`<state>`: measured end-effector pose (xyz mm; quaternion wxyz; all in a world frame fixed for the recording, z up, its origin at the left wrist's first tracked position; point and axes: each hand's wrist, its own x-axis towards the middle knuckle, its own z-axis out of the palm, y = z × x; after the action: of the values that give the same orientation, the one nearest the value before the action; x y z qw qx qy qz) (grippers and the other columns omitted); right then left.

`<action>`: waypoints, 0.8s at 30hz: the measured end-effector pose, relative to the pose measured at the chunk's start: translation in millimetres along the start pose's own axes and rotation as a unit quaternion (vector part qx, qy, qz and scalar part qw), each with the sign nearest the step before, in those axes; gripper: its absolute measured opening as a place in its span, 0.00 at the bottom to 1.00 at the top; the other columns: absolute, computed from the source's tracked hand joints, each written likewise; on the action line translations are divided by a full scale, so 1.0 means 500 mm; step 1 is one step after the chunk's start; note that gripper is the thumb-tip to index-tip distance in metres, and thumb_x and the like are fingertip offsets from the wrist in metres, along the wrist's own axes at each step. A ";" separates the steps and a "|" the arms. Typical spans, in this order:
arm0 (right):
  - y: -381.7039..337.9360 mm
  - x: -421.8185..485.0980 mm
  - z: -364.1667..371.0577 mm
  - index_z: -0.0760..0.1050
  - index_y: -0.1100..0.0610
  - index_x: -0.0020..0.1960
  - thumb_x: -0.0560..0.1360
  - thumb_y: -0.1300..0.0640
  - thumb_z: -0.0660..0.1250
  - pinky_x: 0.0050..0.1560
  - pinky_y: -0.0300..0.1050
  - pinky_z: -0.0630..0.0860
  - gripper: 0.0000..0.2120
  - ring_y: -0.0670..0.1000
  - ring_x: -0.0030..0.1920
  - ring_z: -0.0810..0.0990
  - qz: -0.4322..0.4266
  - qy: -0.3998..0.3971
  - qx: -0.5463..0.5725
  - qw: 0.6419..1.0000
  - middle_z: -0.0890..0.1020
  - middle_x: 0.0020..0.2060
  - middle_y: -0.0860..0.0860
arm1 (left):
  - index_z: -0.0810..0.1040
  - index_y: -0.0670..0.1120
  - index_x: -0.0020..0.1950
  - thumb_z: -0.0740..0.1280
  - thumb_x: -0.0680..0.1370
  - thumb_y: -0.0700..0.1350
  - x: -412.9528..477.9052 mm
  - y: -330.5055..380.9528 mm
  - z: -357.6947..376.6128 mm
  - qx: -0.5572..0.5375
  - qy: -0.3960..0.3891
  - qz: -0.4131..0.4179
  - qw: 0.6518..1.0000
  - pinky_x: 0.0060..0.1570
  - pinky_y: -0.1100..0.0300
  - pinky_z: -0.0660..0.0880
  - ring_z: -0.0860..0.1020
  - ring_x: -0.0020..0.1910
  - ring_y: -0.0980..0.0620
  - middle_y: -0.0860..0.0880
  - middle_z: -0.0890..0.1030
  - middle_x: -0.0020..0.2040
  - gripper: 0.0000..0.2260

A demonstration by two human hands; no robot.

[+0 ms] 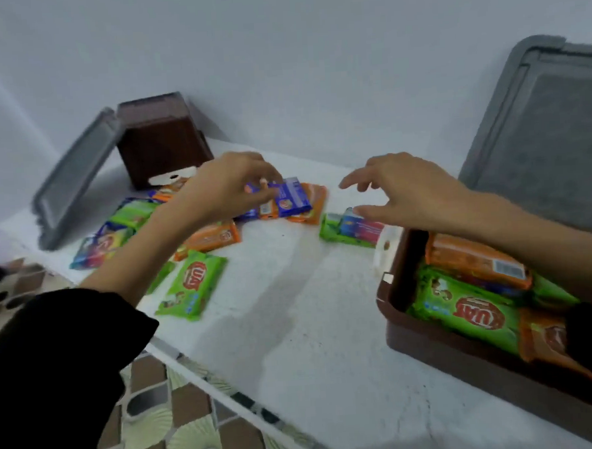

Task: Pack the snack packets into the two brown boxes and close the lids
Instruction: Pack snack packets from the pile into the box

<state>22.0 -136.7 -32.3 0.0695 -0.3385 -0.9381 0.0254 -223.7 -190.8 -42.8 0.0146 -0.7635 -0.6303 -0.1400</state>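
Observation:
My left hand (227, 185) pinches a blue snack packet (291, 198) and holds it just above an orange packet (312, 203). With its fingers spread, my right hand (402, 191) hovers over a blue and pink packet (363, 226) that lies on a green one (336, 230). Several green, orange and blue packets lie scattered on the white table (292, 310), among them a green packet (193, 286) near the front. The near brown box (448, 350) at right is open and holds green and orange packets. The far brown box (161, 142) lies tipped at the back left.
The near box's grey lid (537, 136) stands open against the wall at right. The far box's grey lid (76, 181) hangs open down onto the table. A tiled floor (167, 420) shows past the table's front left edge.

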 end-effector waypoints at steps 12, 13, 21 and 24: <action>-0.231 0.260 0.236 0.62 0.49 0.73 0.72 0.50 0.70 0.63 0.47 0.65 0.32 0.54 0.66 0.67 -0.246 -0.146 0.052 0.957 0.70 0.67 0.54 | 0.62 0.49 0.73 0.66 0.76 0.51 -0.309 -0.325 0.134 -0.003 -0.108 -0.296 0.949 0.71 0.50 0.57 0.60 0.73 0.43 0.42 0.64 0.73 0.28; -0.245 0.266 0.256 0.60 0.49 0.74 0.72 0.49 0.70 0.66 0.47 0.62 0.34 0.54 0.70 0.63 -0.270 -0.169 0.044 0.947 0.65 0.71 0.53 | 0.61 0.49 0.74 0.66 0.76 0.52 -0.321 -0.333 0.145 0.012 -0.117 -0.277 0.954 0.73 0.49 0.54 0.57 0.74 0.43 0.43 0.62 0.74 0.29; -0.284 0.280 0.333 0.49 0.46 0.76 0.73 0.38 0.61 0.71 0.50 0.54 0.37 0.53 0.74 0.55 -0.396 -0.176 -0.083 0.898 0.58 0.74 0.51 | 0.48 0.59 0.75 0.63 0.73 0.60 -0.341 -0.348 0.154 0.174 -0.174 -0.209 0.947 0.72 0.38 0.46 0.50 0.75 0.44 0.49 0.59 0.74 0.36; -0.287 0.273 0.323 0.52 0.44 0.75 0.72 0.34 0.60 0.65 0.51 0.61 0.37 0.53 0.65 0.64 -0.392 -0.148 -0.147 0.896 0.67 0.63 0.52 | 0.47 0.60 0.75 0.61 0.72 0.64 -0.324 -0.351 0.152 0.227 -0.193 -0.203 0.933 0.71 0.36 0.47 0.54 0.72 0.41 0.44 0.59 0.71 0.36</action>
<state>-196.2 -160.3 -162.8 -0.1166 0.0582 -0.9871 -0.0925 -405.4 -295.0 -180.5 0.0369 -0.6075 -0.7777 0.1573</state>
